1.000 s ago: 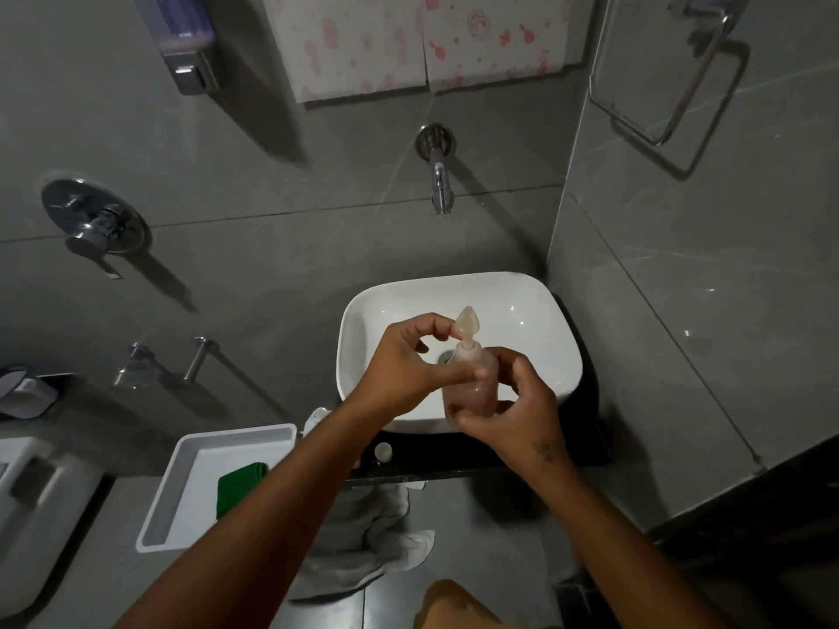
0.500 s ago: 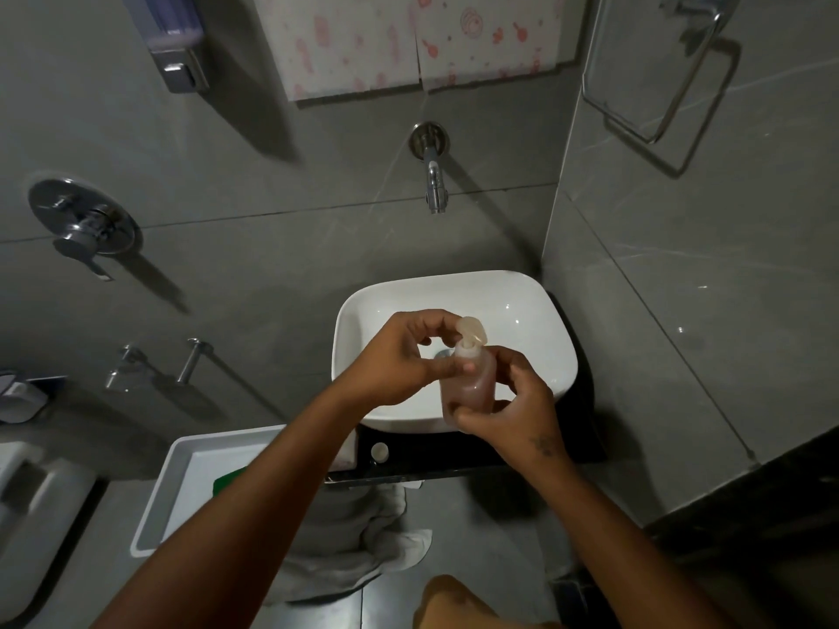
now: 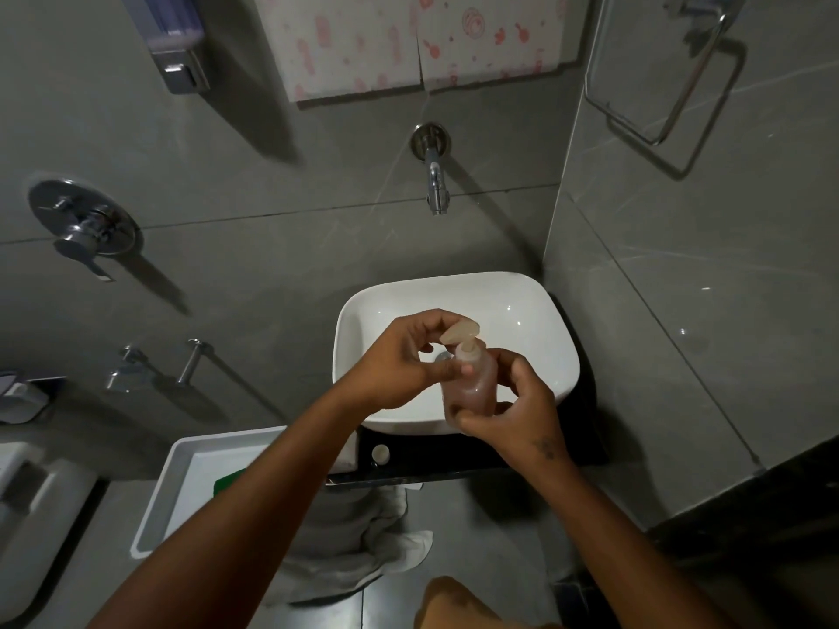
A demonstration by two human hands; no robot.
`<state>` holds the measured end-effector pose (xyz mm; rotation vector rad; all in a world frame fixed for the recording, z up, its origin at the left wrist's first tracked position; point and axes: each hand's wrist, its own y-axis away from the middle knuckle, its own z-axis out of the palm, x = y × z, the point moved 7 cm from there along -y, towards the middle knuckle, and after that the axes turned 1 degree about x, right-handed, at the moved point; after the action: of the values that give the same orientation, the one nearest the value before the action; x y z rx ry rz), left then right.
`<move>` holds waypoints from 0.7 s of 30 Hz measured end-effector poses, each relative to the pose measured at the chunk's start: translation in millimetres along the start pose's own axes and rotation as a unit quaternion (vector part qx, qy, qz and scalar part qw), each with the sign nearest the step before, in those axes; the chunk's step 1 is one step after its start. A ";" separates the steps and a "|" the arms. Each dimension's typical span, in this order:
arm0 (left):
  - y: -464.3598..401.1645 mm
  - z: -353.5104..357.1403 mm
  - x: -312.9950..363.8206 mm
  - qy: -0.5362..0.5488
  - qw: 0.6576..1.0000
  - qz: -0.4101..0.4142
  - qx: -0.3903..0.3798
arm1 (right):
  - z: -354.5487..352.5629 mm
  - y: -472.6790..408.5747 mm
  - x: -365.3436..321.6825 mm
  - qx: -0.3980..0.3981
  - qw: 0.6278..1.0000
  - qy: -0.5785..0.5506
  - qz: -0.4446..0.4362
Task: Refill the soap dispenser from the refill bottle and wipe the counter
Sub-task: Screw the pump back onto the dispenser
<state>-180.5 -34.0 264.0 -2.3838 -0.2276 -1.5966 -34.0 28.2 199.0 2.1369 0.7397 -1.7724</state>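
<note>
A small translucent soap dispenser [image 3: 472, 383] with pinkish liquid is held upright over the front of the white basin [image 3: 535, 320]. My right hand [image 3: 513, 410] wraps its lower body from the right. My left hand [image 3: 399, 360] pinches the neck just under the pump head [image 3: 461, 332], thumb on the collar. A small white cap [image 3: 380, 453] lies on the dark counter [image 3: 454, 465] in front of the basin. No refill bottle can be made out.
A wall tap [image 3: 435, 188] hangs above the basin. A white tray [image 3: 181, 483] holding a green sponge [image 3: 225, 483] sits left of the counter. A pale cloth [image 3: 363, 547] hangs below the counter edge. A towel ring [image 3: 653, 93] is on the right wall.
The pump head has turned from pointing away to pointing right while my left fingers twist at the neck. Both hands and the dispenser stay over the basin front.
</note>
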 end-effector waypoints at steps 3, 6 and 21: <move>1.5 4.2 -2.7 -0.021 0.999 0.006 0.029 | 0.2 0.6 -0.6 0.001 1.000 0.001 -0.004; -1.1 2.9 -4.1 -0.002 0.998 0.000 0.069 | 0.5 -0.6 -1.9 0.000 1.000 0.003 -0.006; -28.5 -21.0 39.9 -0.104 0.993 0.045 -0.006 | -5.6 -8.7 5.5 0.010 1.000 0.022 -0.010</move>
<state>-191.5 -13.8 312.1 -2.5317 -0.1474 -1.3136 -33.3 39.4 195.8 2.1947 0.7603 -1.7550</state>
